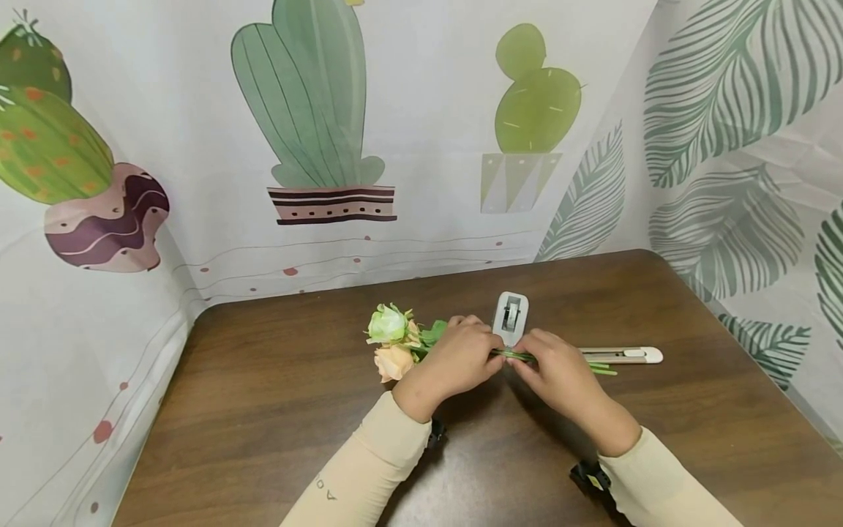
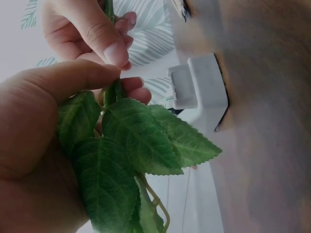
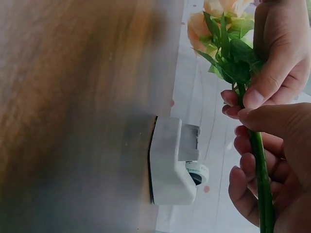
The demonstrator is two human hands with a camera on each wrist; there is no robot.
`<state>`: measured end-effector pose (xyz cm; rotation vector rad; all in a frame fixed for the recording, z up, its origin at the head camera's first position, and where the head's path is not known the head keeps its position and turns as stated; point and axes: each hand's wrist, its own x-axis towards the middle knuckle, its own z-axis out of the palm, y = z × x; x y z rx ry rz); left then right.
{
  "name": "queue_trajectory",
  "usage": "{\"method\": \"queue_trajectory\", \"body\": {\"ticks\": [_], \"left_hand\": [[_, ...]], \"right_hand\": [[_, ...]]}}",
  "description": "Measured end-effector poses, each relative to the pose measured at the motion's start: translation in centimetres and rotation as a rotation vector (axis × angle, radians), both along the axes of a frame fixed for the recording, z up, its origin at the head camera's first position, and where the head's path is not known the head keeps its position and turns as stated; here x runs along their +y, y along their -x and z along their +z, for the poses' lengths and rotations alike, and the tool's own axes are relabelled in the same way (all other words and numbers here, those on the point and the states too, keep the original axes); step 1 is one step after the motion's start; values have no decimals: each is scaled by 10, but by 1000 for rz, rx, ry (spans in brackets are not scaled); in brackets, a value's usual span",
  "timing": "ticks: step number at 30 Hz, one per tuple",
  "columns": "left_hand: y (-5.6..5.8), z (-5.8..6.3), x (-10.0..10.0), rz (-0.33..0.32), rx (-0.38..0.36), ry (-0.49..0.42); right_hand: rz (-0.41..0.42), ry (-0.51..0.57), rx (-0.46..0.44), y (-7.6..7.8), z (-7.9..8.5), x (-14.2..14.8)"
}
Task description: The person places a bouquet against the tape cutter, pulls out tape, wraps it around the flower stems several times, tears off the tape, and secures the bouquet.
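Note:
A small bunch of roses, with pale green and peach blooms [image 1: 388, 326] to the left and green stems [image 3: 262, 179] running right, is held between both hands above the table. My left hand [image 1: 464, 355] grips the stems just below the leaves [image 2: 131, 136], thumb pressed along them. Close beside it, my right hand [image 1: 560, 373] pinches the same stems between thumb and fingers; the two thumbs nearly meet in the right wrist view. Right behind the hands stands a white tape dispenser [image 1: 510, 315] with a roll of tape [image 3: 198, 172] in it.
On the brown wooden table [image 1: 276, 410], a utility knife [image 1: 626, 356] with a white end lies to the right, partly behind the right hand and stem ends. A cloth printed with cacti and leaves [image 1: 435, 110] hangs along the table's far and side edges.

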<state>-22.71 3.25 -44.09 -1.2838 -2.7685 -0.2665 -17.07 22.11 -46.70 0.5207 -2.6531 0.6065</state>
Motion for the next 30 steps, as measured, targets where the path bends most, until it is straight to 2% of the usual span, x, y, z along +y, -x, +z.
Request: {"method": "queue_trajectory", "body": {"ticks": [17,30], "left_hand": [[-6,14,-3,-11,-22,-2],[-11,19,-4,-11,-27,-41]], "right_hand": [[5,-13,6,-6,12,-3],[-6,-9,61,-9,13,-5]]}}
